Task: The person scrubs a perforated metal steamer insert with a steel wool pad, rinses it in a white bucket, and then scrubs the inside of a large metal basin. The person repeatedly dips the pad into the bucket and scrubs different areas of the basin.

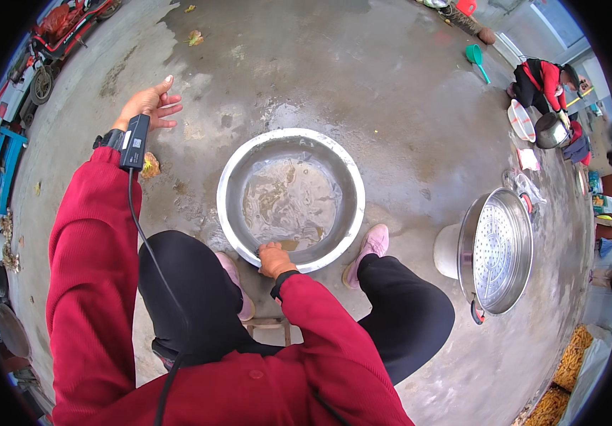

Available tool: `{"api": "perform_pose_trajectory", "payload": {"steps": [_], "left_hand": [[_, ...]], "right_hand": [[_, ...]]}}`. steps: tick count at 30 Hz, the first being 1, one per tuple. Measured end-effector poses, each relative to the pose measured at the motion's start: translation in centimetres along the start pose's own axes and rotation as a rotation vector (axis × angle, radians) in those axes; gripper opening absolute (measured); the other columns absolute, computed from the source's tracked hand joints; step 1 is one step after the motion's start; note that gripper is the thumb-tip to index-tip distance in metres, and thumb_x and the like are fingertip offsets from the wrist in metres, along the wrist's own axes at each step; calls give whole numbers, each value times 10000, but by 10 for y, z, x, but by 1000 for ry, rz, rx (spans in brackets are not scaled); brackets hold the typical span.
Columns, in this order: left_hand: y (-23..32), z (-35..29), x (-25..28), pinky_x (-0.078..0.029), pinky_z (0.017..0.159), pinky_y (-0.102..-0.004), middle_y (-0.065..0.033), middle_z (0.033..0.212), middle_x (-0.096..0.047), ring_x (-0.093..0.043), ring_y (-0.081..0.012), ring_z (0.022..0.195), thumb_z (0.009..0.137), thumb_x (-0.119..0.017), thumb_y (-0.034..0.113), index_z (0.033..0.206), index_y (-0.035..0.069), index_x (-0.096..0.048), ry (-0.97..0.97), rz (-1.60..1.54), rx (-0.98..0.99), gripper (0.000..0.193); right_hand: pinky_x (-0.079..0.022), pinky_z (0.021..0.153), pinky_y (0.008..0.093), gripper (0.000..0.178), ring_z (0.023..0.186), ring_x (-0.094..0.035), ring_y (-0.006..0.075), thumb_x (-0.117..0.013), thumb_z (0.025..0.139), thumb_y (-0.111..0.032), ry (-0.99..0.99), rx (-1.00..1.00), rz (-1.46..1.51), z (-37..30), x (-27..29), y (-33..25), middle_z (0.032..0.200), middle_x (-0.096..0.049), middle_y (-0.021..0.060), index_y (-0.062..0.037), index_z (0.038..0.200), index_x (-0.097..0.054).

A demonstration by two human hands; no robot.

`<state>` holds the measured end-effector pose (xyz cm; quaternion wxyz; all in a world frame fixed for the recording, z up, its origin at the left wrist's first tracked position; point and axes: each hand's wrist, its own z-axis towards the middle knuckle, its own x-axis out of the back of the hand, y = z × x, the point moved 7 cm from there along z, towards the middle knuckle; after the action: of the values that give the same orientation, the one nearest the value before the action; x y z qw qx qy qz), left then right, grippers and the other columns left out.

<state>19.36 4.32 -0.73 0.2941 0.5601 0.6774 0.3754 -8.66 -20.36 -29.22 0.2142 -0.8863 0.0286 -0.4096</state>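
A wide metal basin with cloudy water stands on the wet concrete between my feet. My right hand is closed over its near rim, fingers curled to the inner side. Beside those fingers a small yellowish-green patch shows in the water; I cannot tell what it is. Out to the left, above the floor and apart from the basin, my left hand is held with its fingers spread and nothing in them. A small black box with a cable sits at the left wrist.
To the right, a perforated metal steamer pan leans tilted by a white bucket. Far right, another person bends over a metal pot. A green ladle lies behind; a blue rack and red motorcycle stand left.
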Motion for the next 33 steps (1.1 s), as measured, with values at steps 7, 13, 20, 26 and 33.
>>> {"api": "perform_pose_trajectory", "payload": {"steps": [7, 13, 20, 26, 33], "left_hand": [[-65, -59, -44, -327, 974, -611, -246, 1330, -342, -428, -407, 1184, 846, -584, 65, 1349, 16, -322, 31, -297, 112, 569], [-219, -52, -41, -309, 1000, -613, -220, 1301, -333, -372, -377, 1193, 880, -561, 156, 1253, 15, -412, 35, -297, 419, 425], [-378, -12, 16, -486, 833, -539, -227, 1315, -402, -494, -345, 1117, 897, -548, 372, 1315, 6, -401, -19, 222, 592, 575], [-462, 34, 24, -520, 687, -375, -94, 945, -614, -598, -216, 825, 934, -514, 409, 1134, 55, -542, 104, 16, 304, 407], [-450, 2, -11, -457, 719, -291, -13, 843, -591, -533, -123, 763, 978, -477, 198, 951, 63, -569, 401, -382, 97, 165]], "right_hand": [[-457, 942, 413, 365, 1159, -513, 358, -604, 831, -200, -14, -33, 55, -8, 6, 9, 1218, -566, 168, -50, 1163, -588], [-483, 884, 416, 253, 1054, -594, 345, -576, 784, -80, -25, -116, 188, -13, 23, 23, 1090, -638, 185, -41, 1010, -681], [-501, 842, 362, 269, 946, -632, 313, -694, 706, -74, 1, -72, 248, 30, 8, 46, 1004, -662, 167, -87, 974, -699], [-530, 682, 335, 313, 817, -638, 193, -733, 705, 8, -187, -112, 962, 73, 2, 41, 906, -662, 101, 3, 1004, -642], [-487, 425, 310, 242, 513, -581, 176, -735, 700, 29, -269, -66, 1034, 100, -14, 9, 714, -611, 123, 54, 912, -620]]}}
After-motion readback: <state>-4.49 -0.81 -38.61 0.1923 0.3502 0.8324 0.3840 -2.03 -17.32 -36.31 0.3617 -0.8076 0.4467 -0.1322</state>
